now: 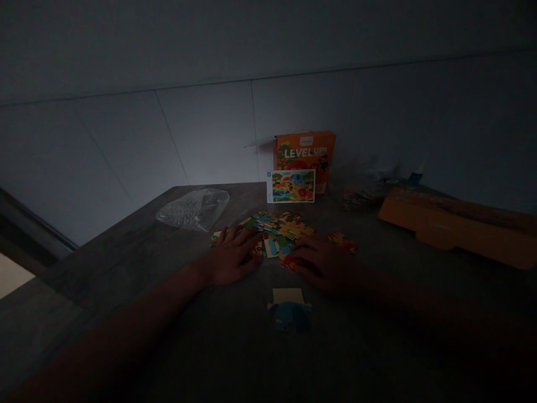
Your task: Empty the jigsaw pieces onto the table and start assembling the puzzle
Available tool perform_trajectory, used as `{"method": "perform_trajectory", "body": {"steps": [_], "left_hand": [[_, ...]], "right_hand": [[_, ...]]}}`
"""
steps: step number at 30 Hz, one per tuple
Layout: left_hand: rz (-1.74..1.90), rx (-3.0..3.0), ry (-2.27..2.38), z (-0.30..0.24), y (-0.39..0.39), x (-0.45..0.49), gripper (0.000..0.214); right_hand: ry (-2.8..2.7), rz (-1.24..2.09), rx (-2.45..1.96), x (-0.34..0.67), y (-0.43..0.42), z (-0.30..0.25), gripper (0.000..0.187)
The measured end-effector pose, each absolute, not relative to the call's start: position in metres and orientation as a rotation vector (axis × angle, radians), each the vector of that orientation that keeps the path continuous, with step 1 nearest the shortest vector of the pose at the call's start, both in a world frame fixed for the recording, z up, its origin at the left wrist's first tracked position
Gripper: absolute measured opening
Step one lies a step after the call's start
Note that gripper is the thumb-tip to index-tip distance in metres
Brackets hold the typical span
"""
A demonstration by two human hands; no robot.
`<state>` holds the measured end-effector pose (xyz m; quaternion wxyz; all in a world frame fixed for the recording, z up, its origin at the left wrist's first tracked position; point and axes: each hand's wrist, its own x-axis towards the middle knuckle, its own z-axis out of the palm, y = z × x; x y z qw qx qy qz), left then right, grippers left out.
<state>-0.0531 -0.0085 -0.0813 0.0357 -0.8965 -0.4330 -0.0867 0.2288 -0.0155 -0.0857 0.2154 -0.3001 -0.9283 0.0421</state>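
Observation:
A heap of colourful jigsaw puzzle pieces (pixel 277 226) lies on the dark table in the middle of the head view. My left hand (pixel 231 254) rests on the heap's left side, palm down with its fingers spread. On the right side, my right hand (pixel 321 262) lies over some pieces, fingers stretched and slightly bent, touching a red piece (pixel 289 262). Nearer to me, apart from the heap, is a blue puzzle section (pixel 289 313) with a pale upper part. Behind the heap stands a picture card (pixel 292 186) showing a bright animal scene. The light is dim.
An orange "LEVEL UP!" box (pixel 305 146) stands upright behind the card. A clear plastic bag (pixel 195 208) lies at the back left. To the right are a plastic bag with pieces (pixel 363 193) and an orange carton (pixel 457 229). A pale wall (pixel 218 129) rises behind the table.

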Motion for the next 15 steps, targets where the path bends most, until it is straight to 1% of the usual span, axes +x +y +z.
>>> {"method": "perform_trajectory", "body": {"steps": [10,15], "left_hand": [[-0.219,-2.759,-1.361,-0.0809,-0.0093,-0.0531,0.055],[-0.262,-2.761,-1.339,-0.0796,-0.0101,-0.0527,0.055]], "right_hand": [[-2.565,0.092,-0.82,0.2283,-0.0167,-0.085,0.025],[-2.566,0.113,-0.802,0.2294,-0.0149,-0.087,0.025]]}}
